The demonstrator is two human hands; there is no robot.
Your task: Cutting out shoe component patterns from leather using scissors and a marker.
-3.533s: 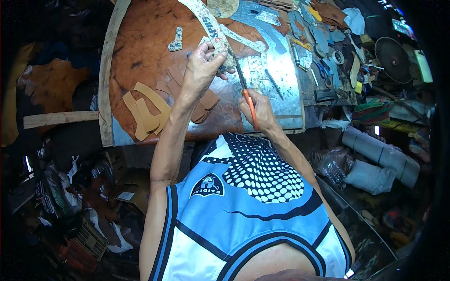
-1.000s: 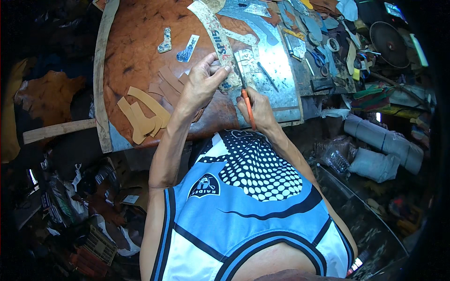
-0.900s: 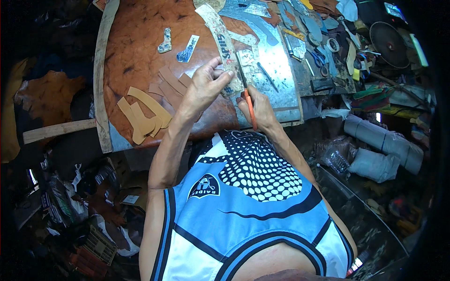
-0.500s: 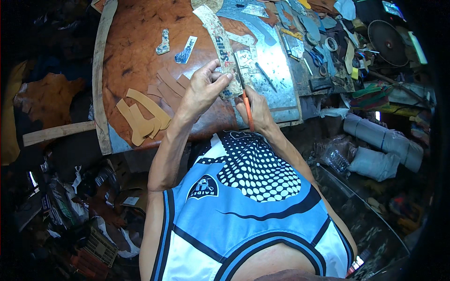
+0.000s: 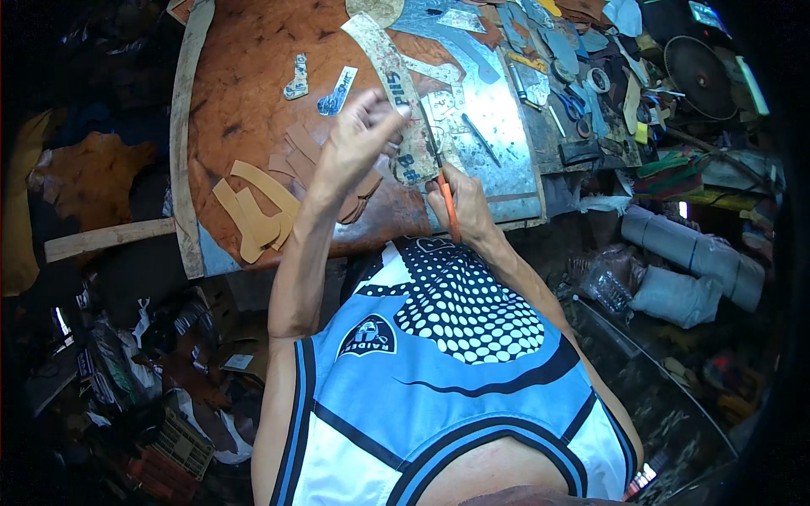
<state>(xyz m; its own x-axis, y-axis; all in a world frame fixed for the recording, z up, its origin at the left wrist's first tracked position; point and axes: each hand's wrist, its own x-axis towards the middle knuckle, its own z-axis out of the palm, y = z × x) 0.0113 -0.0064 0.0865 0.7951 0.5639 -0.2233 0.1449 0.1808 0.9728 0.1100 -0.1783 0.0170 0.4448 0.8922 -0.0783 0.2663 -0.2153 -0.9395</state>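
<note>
A long, curved, off-white pattern piece point(image 5: 390, 74) with blue hand-marking lies lengthwise ahead of me at the table's near side. My right hand point(image 5: 462, 196) is closed round the orange handle of a pair of scissors point(image 5: 447, 196). Their dark blades point away from me along the pattern piece's right edge. At its left edge is my left hand point(image 5: 361, 139), fingers bent and smeared by motion. The thumb overlaps that edge, but whether it presses on it I cannot tell.
Tan leather cutouts point(image 5: 253, 221) and brown ones point(image 5: 301, 152) lie on the brown leather sheet point(image 5: 253, 51). Small patterns point(image 5: 297, 78) lie farther off. A pen point(image 5: 480, 139) rests on the metal sheet point(image 5: 506, 181) at right, near blue-handled scissors point(image 5: 572, 104) and tape rolls point(image 5: 597, 80).
My left hand has come away from its grip on the pattern piece and moved up and left. The pattern piece has shifted slightly left. My right hand and the scissors have barely moved.
</note>
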